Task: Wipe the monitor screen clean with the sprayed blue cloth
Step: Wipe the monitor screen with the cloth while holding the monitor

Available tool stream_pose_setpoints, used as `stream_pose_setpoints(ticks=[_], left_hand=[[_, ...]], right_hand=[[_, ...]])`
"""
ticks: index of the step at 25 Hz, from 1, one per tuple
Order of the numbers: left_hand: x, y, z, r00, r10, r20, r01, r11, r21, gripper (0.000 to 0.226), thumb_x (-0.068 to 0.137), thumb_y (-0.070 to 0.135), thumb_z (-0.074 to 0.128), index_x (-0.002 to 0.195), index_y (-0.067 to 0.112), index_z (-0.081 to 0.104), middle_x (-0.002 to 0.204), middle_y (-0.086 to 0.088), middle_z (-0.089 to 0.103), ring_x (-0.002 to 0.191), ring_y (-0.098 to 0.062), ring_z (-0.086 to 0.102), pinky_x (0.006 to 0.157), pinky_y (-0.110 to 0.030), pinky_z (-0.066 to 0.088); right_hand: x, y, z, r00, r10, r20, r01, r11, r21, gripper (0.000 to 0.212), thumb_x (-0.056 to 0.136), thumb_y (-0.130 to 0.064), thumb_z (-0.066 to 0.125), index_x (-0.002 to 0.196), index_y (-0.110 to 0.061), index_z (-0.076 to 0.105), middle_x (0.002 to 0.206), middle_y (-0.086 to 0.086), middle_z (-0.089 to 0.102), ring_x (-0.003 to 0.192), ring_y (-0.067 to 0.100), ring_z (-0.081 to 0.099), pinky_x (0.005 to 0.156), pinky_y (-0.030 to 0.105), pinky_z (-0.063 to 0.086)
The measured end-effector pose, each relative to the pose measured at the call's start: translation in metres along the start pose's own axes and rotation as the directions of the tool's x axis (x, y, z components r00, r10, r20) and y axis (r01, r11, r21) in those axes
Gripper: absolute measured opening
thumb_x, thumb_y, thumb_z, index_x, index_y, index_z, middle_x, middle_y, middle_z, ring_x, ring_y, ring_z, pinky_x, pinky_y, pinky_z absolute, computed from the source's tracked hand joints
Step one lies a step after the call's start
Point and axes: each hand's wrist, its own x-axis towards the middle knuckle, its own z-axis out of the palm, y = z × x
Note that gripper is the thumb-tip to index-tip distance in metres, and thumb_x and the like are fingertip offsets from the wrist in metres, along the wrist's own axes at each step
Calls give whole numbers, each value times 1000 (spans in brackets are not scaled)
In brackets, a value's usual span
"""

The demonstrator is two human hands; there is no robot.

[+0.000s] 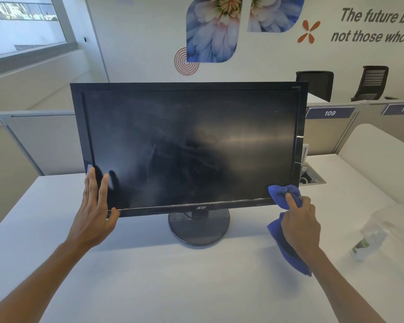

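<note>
R hand point(299, 220) presses blue cloth point(281, 194), monitor point(189, 145) corner.

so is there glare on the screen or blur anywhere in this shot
Head view: a pale glare band lies across the right half of the screen, and streaks show mid-screen. The spray bottle at the right edge looks soft and smeared. Wide-angle distortion bows the monitor's edges. The left hand reflects darkly in the glass.

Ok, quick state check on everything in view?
Monitor: upright on its stand, off, screen smeared.
Blue cloth: bunched, pressed on the screen's lower right corner.
Right hand: grips the cloth.
Left hand: fingers straight, steadying the lower left bezel.
Spray bottle: lying on the desk.
</note>
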Motion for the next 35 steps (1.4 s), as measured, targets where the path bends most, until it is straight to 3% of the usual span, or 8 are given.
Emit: stream_pose_setpoints(ticks=[4, 9, 14, 17, 21, 26, 35], left_hand=[[-1, -1, -1, 1000, -12, 16, 12, 1000, -13, 89, 78, 25, 44, 153, 22, -3, 161, 0, -17, 148, -22, -13, 90, -53, 50], [-2, -2, -2, 999, 24, 25, -24, 1000, -8, 91, 77, 25, 46, 153, 22, -2, 161, -2, -18, 148, -24, -13, 104, -53, 35], [-5, -3, -5, 999, 40, 33, -38, 998, -54, 92, 78, 27, 49, 153, 22, -3, 161, 0, -18, 148, -23, -14, 97, -56, 47], [-4, -3, -7, 998, 58, 32, -54, 992, -112, 94, 77, 24, 52, 153, 21, -3, 160, 0, -19, 148, -24, -14, 93, -42, 48], [-5, -4, -9, 997, 70, 28, -65, 985, -157, 102, 77, 9, 64, 153, 21, -4, 160, 1, -21, 148, -24, -15, 92, -31, 39], [-6, -8, -8, 996, 77, 44, -69, 986, -153, 95, 76, 22, 52, 153, 22, -4, 160, 1, -21, 147, -23, -17, 105, -34, 26], [-6, -16, -9, 993, 99, 58, -88, 981, -171, 105, 75, 2, 62, 152, 24, -5, 160, 0, -20, 148, -23, -16, 103, -35, 35]], right_hand=[[-5, -15, 0, 1000, -21, 21, 20, 999, 36, 45, 97, -14, 55, 142, -14, 47, 134, 16, 48, 113, 31, 52, 78, 38, 51], [-19, -48, 4, 997, -54, 56, 50, 997, 59, 47, 99, -22, 53, 144, -16, 43, 134, 13, 49, 112, 27, 53, 84, 34, 52], [-29, -75, 8, 992, -89, 86, 84, 995, 61, 48, 100, -29, 49, 146, -18, 41, 135, 11, 49, 113, 24, 55, 86, 32, 52], [-36, -90, 11, 989, -116, 92, 107, 990, 92, 46, 100, -27, 49, 144, -18, 44, 134, 10, 50, 109, 24, 57, 82, 31, 52], [-47, -111, 16, 984, -154, 91, 144, 984, 110, 43, 99, -25, 51, 141, -19, 48, 128, 7, 51, 102, 22, 58, 74, 29, 51], [-59, -138, 21, 977, -187, 103, 175, 978, 113, 41, 99, -25, 48, 140, -21, 48, 128, 4, 51, 102, 20, 57, 72, 26, 49], [-78, -181, 26, 959, -257, 118, 242, 962, 126, 42, 98, -27, 49, 139, -23, 47, 130, 3, 50, 106, 20, 56, 76, 26, 48]])
